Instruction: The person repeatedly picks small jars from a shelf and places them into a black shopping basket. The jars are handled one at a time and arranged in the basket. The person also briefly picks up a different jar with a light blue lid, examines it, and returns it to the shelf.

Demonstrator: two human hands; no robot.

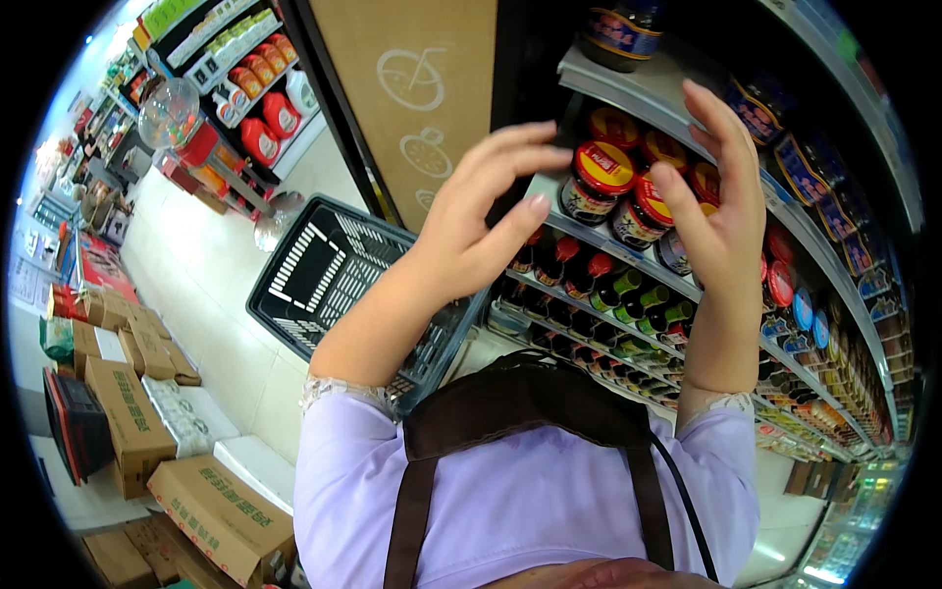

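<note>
Both my hands are raised before a store shelf, fingers apart and nothing in them. My left hand [486, 199] is just left of a glass jar with a red and yellow lid [597, 177]. My right hand [717, 191] hovers on the other side, its thumb in front of a second such jar [642, 213]. More jars with the same lids stand behind and beside these two. Whether a fingertip touches any jar cannot be told. A dark jar with a blue label [624, 33] sits on the shelf above.
A dark plastic shopping basket [294, 280] lies left of the shelf, partly behind my left forearm. Bottles with red and green caps [618, 288] fill lower shelves. Cardboard boxes [129, 420] line the left side; a gumball machine [173, 118] stands farther off.
</note>
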